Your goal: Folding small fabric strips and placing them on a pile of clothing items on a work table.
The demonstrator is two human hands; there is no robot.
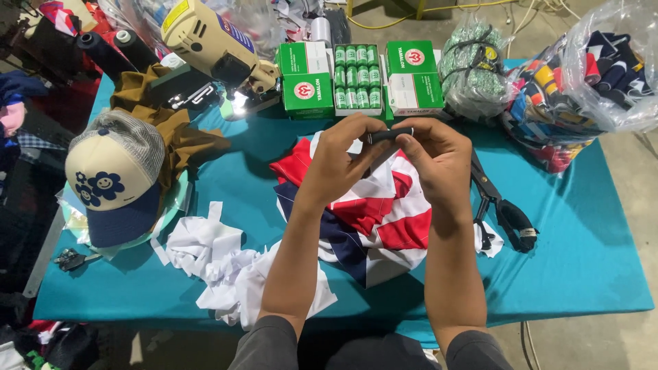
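Note:
Both hands are raised over a teal-covered table (582, 226). My left hand (339, 161) and my right hand (439, 161) pinch the two ends of a small dark cylindrical object (389, 134), held level between the fingertips. Below the hands lies a pile of red, white and navy fabric pieces (373, 212). Large black scissors (504, 205) rest just right of my right wrist.
White fabric scraps (219, 264) lie at the front left. A cream and navy cap with flower prints (113, 178) sits at the left beside brown cloth (171, 127). A cream cutting machine (212, 48), green boxes with thread spools (356, 75) and plastic bags of fabric (589, 75) line the back.

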